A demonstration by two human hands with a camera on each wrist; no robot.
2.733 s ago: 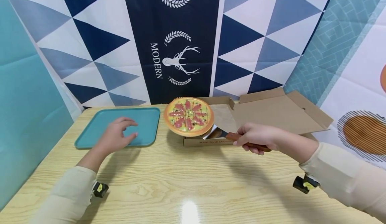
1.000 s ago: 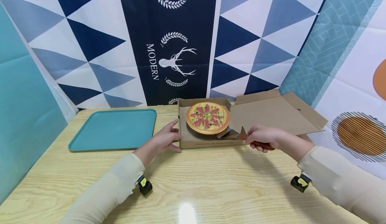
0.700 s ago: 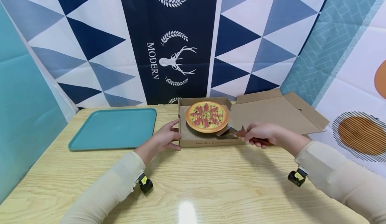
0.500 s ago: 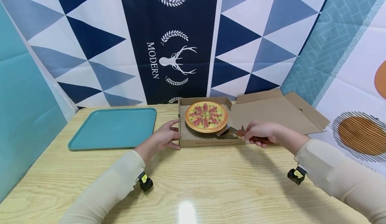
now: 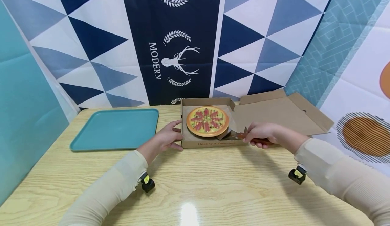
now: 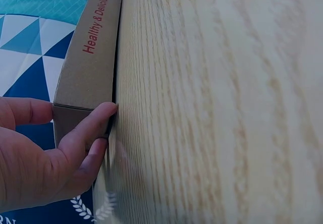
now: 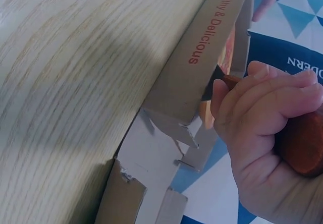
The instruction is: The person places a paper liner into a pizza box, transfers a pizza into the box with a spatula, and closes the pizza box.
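A round pizza (image 5: pixel 207 121) with strips of red topping lies inside an open cardboard pizza box (image 5: pixel 217 144), near its left side. My right hand (image 5: pixel 261 135) grips the wooden handle of a pizza server (image 5: pixel 241 136); its metal blade reaches over the box's front wall to the pizza's right edge. How far the blade goes under the crust is hidden. In the right wrist view, the fingers of the right hand (image 7: pixel 272 128) wrap round the brown handle. My left hand (image 5: pixel 168 137) touches the box's left side with its fingers extended, as the left hand (image 6: pixel 55 156) in its wrist view also shows.
A teal tray (image 5: pixel 115 129) lies on the wooden table (image 5: pixel 195 182), left of the box. The box's lid (image 5: pixel 274 112) is folded out to the right, its flaps raised near the patterned wall cloth (image 5: pixel 243 50).
The pizza has gone from tilted over the box's left edge to lying inside, shifting slightly left and down lately. My left hand moved from above the tray to the box's left side.
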